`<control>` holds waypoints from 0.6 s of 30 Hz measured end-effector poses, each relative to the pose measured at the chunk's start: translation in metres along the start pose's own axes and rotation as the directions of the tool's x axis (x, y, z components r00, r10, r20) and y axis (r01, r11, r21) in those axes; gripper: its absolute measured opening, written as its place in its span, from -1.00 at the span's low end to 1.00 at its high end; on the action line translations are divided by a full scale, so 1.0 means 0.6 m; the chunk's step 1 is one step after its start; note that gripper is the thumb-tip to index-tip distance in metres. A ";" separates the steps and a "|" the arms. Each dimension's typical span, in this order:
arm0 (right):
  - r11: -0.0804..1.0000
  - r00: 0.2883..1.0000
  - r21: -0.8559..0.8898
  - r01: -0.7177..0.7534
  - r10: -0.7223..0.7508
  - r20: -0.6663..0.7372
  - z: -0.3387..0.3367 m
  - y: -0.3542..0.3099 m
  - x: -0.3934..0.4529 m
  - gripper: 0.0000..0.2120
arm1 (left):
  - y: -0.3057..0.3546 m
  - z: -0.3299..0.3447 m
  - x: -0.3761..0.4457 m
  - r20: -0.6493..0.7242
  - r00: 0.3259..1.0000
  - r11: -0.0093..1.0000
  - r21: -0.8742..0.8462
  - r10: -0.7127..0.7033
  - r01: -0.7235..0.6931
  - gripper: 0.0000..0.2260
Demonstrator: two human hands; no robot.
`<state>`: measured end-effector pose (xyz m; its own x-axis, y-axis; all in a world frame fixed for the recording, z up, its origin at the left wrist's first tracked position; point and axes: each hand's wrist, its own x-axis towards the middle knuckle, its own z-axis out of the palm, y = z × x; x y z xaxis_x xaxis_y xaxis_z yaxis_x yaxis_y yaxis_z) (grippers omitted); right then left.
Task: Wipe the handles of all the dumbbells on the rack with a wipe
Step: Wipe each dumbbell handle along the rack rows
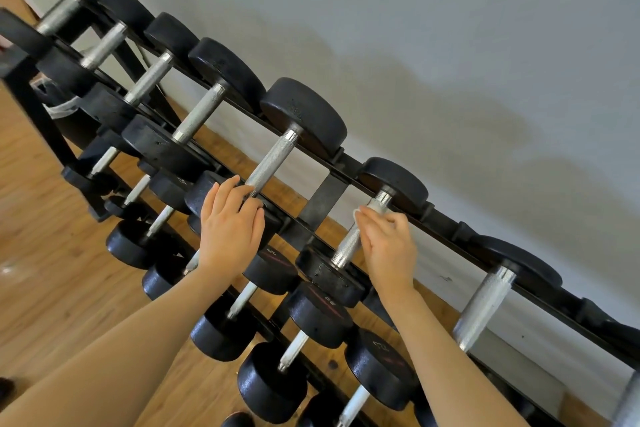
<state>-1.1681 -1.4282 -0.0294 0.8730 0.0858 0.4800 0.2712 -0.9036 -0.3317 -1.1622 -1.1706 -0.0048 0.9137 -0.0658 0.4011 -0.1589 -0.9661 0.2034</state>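
The right hand (389,250) presses a small white wipe (360,213) against the upper end of a knurled steel handle (360,230) on the top tier of the rack (323,199), its fingers curled around wipe and bar together just below the far weight head. The left hand (230,222) lies with fingers nearly straight on the near black head of the neighbouring dumbbell (273,163), steadying or simply resting there; it grasps nothing. Judging by this, the work is in mid-course: one handle is being wiped right now, and nothing in the view says for sure which of the others are already done, since wiped and unwiped steel look the same here. The top row carries several more dumbbells running away to the left and at least one more thick handle (483,308) to the right. Below that, the lower tiers (301,343) hold a whole further set of smaller dumbbells with thin pale handles, none of which a hand is near. So a good share of the task most likely remains: the rest of this handle's length down to its near head, the remaining top-row bars, and every bar on the lower rows.
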 end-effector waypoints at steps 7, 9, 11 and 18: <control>0.995 0.995 -0.010 -0.098 0.098 -0.004 -0.002 0.008 0.027 -0.69 | -0.002 -0.006 0.001 0.061 0.998 1.000 -0.005 0.007 -0.007 -0.63; 0.996 0.996 -0.011 -0.085 0.085 0.034 0.002 0.006 0.020 -0.67 | -0.003 -0.013 0.003 0.073 0.997 0.999 -0.036 0.012 -0.009 -0.62; 0.998 0.996 -0.025 -0.065 0.066 0.065 0.000 0.012 0.021 -0.67 | -0.003 -0.023 0.006 0.050 0.999 0.999 -0.054 0.003 0.000 -0.68; 0.996 0.999 -0.094 -0.012 0.017 0.050 -0.005 0.012 0.026 -0.62 | -0.032 -0.023 0.035 0.112 0.989 0.995 -0.018 -0.096 0.099 -0.69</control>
<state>-1.1537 -1.4348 -0.0216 0.8969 0.0912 0.4328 0.2210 -0.9400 -0.2599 -1.1450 -1.1500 0.0118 0.9608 0.0001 0.2771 -0.0744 -0.9631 0.2585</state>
